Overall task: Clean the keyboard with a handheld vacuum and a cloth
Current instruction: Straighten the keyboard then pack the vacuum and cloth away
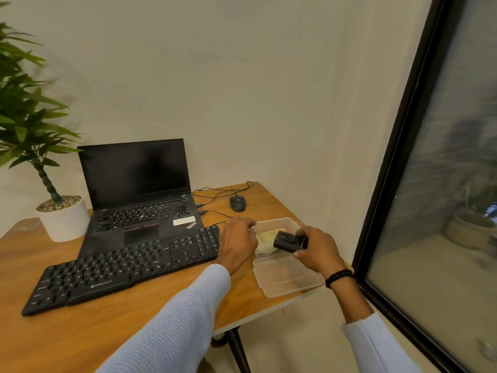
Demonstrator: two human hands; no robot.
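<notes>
A black external keyboard (129, 267) lies slanted across the wooden table (80, 332), in front of an open black laptop (139, 200). My right hand (317, 251) grips a small black handheld vacuum (287, 241) just above a clear plastic container (287, 224). A pale yellow cloth (266, 236) lies inside that container. My left hand (236, 243) reaches to the container's left rim, between it and the keyboard's right end; its fingertips are partly hidden, so a grip cannot be made out.
The container's clear lid (285, 278) lies on the table's right front corner. A wired black mouse (238, 203) sits behind, its cable looping to the laptop. A potted plant (63, 219) stands at the back left. A dark-framed window (403, 184) runs close along the right.
</notes>
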